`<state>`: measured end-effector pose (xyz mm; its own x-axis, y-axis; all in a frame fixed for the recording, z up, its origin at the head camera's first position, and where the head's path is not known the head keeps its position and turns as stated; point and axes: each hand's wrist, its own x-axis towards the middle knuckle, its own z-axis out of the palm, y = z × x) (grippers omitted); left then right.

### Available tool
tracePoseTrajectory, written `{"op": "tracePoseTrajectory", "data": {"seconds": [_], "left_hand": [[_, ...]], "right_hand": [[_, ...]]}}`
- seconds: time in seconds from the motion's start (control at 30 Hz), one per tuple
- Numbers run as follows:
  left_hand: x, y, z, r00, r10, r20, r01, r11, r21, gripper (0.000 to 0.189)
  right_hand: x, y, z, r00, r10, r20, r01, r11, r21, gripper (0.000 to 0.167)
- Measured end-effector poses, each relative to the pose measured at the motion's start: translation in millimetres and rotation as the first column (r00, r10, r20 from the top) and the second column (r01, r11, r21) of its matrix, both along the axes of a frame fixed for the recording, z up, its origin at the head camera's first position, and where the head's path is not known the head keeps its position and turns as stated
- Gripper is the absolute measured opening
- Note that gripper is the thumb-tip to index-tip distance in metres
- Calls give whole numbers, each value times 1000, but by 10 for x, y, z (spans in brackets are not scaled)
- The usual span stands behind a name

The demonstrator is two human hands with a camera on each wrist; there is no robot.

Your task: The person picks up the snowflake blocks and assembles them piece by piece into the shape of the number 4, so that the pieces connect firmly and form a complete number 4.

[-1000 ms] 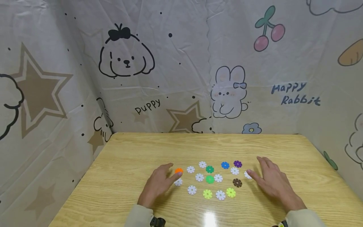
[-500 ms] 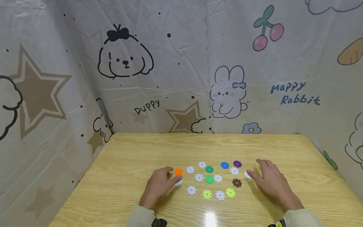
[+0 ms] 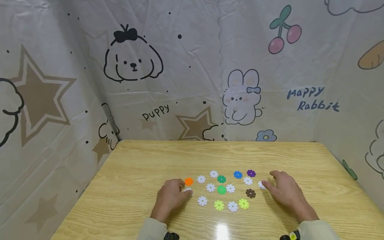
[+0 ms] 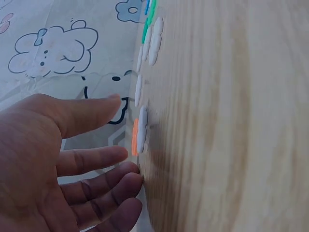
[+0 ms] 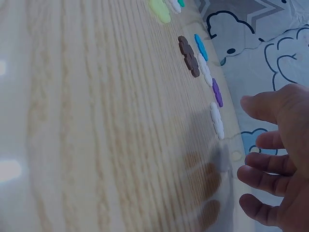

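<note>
Notched plastic flower discs lie flat and spread over the middle of the wooden table. My left hand (image 3: 171, 198) hovers at their left end, fingers bent loosely and thumb apart, holding nothing. Its thumb overlaps a white disc (image 4: 142, 130) in the head view, partly hiding it, and the orange disc (image 3: 188, 181) lies just beyond. At the right end, my right hand (image 3: 286, 192) is also without anything in it. Its thumb tip overlaps another white disc (image 5: 217, 121), while the brown disc (image 3: 250, 193) and purple disc (image 3: 251, 173) lie nearby.
Between the hands lie more discs: a blue disc (image 3: 238, 174), a dark green disc (image 3: 221, 179), a light green disc (image 3: 221, 189), a yellow-green disc (image 3: 219, 205) and several white ones. A printed cloth (image 3: 192, 66) hangs behind the wooden table (image 3: 144, 156) and along its sides.
My left hand has shifted slightly right and toward me, uncovering the orange disc and covering more of the white one. The right hand's fingers have bent a little. The discs stay put.
</note>
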<state>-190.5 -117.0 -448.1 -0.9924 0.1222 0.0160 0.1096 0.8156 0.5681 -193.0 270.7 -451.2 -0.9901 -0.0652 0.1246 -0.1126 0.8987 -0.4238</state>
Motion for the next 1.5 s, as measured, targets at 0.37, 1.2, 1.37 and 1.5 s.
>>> {"op": "tracePoseTrajectory", "data": {"seconds": [0.37,1.2,1.37,1.5], "left_hand": [[-12,24,-39,999,-19,-36,17,999,-44,30],[-48,53,-80,998,2,-69,-10,993,-120,24],[-66,45,-76,999,4,-49,-9,996,-91,24],[-67,47,-75,1000,10,-12,-10,998,-69,23]], "right_hand": [[-13,-44,9,1000,10,15,-10,1000,-17,50],[-83,-100,-40,997,12,77,-11,1000,-15,42],[-98,-107,-22,995,6,96,-6,1000,-3,40],[-112,-111,-16,993,6,117,-7,1000,8,37]]}}
